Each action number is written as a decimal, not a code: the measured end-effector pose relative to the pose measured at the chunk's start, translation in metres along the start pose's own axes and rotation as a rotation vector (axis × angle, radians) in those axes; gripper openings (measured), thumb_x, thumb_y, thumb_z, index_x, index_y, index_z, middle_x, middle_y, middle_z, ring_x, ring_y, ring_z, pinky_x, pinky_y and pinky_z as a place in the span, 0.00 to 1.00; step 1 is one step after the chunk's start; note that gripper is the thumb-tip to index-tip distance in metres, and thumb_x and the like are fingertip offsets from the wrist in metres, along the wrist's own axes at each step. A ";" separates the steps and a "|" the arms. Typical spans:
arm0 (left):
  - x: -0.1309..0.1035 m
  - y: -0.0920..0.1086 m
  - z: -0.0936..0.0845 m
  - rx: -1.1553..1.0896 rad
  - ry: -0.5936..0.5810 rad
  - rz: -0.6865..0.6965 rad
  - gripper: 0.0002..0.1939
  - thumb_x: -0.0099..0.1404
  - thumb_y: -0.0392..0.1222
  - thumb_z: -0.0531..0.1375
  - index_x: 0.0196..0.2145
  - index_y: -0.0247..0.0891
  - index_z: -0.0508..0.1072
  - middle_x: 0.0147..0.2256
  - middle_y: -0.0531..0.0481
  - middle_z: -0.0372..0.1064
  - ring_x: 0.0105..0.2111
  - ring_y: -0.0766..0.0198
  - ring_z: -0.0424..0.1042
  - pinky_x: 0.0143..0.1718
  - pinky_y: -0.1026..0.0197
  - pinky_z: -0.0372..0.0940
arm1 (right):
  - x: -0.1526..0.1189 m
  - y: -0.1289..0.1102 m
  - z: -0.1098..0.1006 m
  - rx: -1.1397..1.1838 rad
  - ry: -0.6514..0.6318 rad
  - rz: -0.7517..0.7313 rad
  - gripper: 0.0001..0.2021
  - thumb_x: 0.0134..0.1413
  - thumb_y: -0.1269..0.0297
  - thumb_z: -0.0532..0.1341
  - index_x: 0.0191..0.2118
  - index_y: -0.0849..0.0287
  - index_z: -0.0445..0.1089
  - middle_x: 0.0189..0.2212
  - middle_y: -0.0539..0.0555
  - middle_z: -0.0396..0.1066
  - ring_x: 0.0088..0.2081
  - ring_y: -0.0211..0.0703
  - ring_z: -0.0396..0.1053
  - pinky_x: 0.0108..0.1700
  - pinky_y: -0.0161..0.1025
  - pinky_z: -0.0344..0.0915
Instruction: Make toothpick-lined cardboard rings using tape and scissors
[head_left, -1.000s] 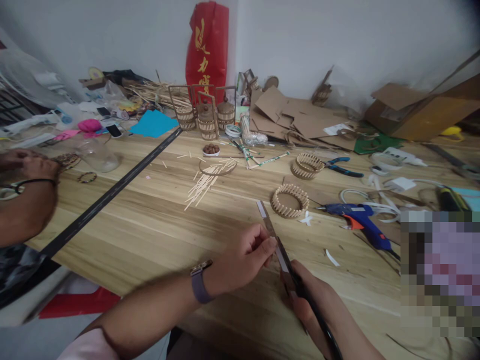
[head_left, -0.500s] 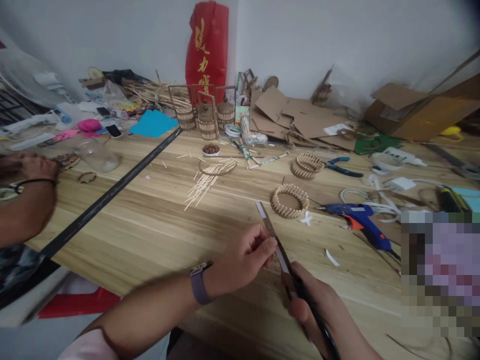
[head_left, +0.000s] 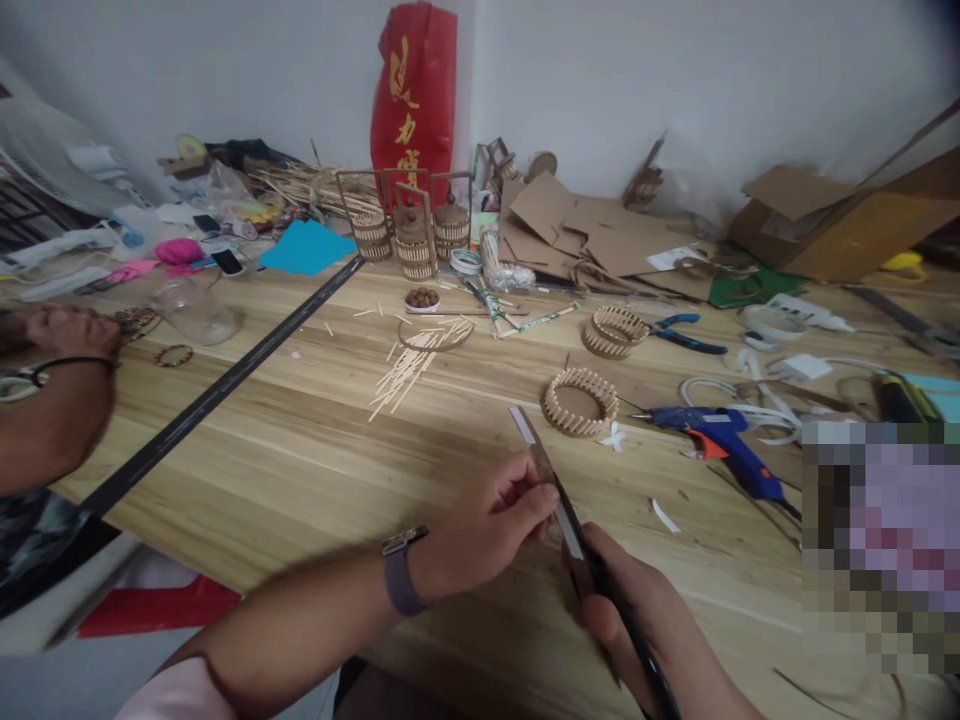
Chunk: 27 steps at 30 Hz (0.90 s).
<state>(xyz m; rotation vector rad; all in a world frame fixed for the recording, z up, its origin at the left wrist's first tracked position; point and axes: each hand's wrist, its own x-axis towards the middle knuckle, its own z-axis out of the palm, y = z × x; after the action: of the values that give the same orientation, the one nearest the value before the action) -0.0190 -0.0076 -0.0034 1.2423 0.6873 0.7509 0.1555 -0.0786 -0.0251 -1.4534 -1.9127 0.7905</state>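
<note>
- Brown strip (head_left: 545, 466) with white patches: held over the near side of the table (head_left: 337, 440), far end pointing away, just short of the near stick ring (head_left: 571, 426).
- Left hand (head_left: 517, 510): thumb and fingers pinched on the strip, partway along. Watch on that wrist.
- Right hand (head_left: 634, 600): wrapped around a long black tool (head_left: 658, 688) lying along the strip's near part. Tool type unclear; can't tell if it grips the strip.
- Near stick ring: flat on table, short sticks all around. Far stick ring (head_left: 609, 347) behind it, blue-handled pliers (head_left: 701, 346) just beside.
- Blue glue gun (head_left: 709, 425): right of the near ring, nozzle toward it. White scraps (head_left: 613, 437) between.
- Loose sticks (head_left: 405, 375): fanned out left of the rings, thin hoop (head_left: 450, 348) lying over them.
- Behind those: small bowl (head_left: 422, 308) of brown round bits, then handled mini baskets (head_left: 416, 260), red bag (head_left: 416, 90) at the wall.
- Far left: co-worker's hands (head_left: 71, 330), near a clear jar (head_left: 196, 312).
</note>
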 end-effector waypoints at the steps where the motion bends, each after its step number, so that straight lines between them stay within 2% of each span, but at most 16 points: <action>1: 0.000 0.000 0.000 -0.014 0.001 0.001 0.20 0.66 0.58 0.56 0.29 0.39 0.59 0.23 0.58 0.57 0.23 0.71 0.56 0.27 0.65 0.53 | 0.000 0.001 0.000 0.003 -0.005 0.006 0.34 0.54 0.28 0.42 0.36 0.55 0.66 0.19 0.45 0.58 0.20 0.37 0.55 0.21 0.33 0.55; 5: 0.001 -0.001 0.001 -0.049 -0.009 0.005 0.20 0.65 0.57 0.57 0.28 0.39 0.60 0.22 0.58 0.57 0.23 0.71 0.56 0.26 0.65 0.52 | 0.000 -0.001 0.000 0.001 -0.007 -0.010 0.34 0.54 0.28 0.42 0.36 0.55 0.66 0.19 0.45 0.59 0.20 0.37 0.56 0.21 0.33 0.55; 9: 0.001 -0.002 0.003 -0.039 -0.035 -0.014 0.20 0.64 0.58 0.58 0.28 0.38 0.60 0.22 0.58 0.57 0.23 0.71 0.56 0.26 0.65 0.52 | 0.002 -0.006 -0.001 0.026 0.050 -0.029 0.33 0.58 0.31 0.41 0.39 0.56 0.68 0.21 0.47 0.64 0.22 0.39 0.60 0.24 0.34 0.59; 13: 0.001 -0.003 0.004 -0.026 -0.036 -0.025 0.20 0.64 0.58 0.58 0.28 0.38 0.60 0.22 0.58 0.56 0.23 0.71 0.55 0.26 0.65 0.52 | 0.004 -0.009 0.000 0.013 0.069 -0.031 0.34 0.58 0.31 0.41 0.38 0.56 0.69 0.22 0.49 0.67 0.22 0.40 0.63 0.25 0.34 0.61; 19: 0.000 -0.005 0.002 0.024 -0.019 -0.029 0.21 0.64 0.59 0.57 0.29 0.38 0.60 0.23 0.58 0.56 0.23 0.71 0.55 0.25 0.65 0.51 | 0.002 -0.013 0.000 0.001 0.098 0.039 0.36 0.53 0.27 0.40 0.34 0.55 0.69 0.18 0.46 0.61 0.20 0.38 0.58 0.21 0.33 0.57; 23: 0.000 -0.002 -0.002 0.033 -0.018 -0.022 0.20 0.62 0.58 0.60 0.31 0.37 0.63 0.25 0.57 0.58 0.25 0.70 0.57 0.27 0.65 0.54 | 0.000 -0.015 -0.001 0.025 0.090 0.066 0.34 0.54 0.28 0.42 0.32 0.55 0.67 0.18 0.46 0.62 0.21 0.38 0.59 0.21 0.33 0.57; 27: 0.003 0.002 -0.003 -0.004 0.047 0.002 0.17 0.65 0.55 0.57 0.30 0.38 0.61 0.23 0.58 0.57 0.23 0.71 0.56 0.26 0.66 0.53 | 0.000 -0.011 0.001 0.016 0.070 0.048 0.35 0.53 0.27 0.40 0.32 0.55 0.65 0.19 0.45 0.60 0.20 0.37 0.57 0.22 0.33 0.55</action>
<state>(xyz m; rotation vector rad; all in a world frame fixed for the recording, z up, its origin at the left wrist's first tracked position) -0.0199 -0.0036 -0.0020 1.2244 0.7229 0.7849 0.1476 -0.0817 -0.0173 -1.5024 -1.8221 0.7654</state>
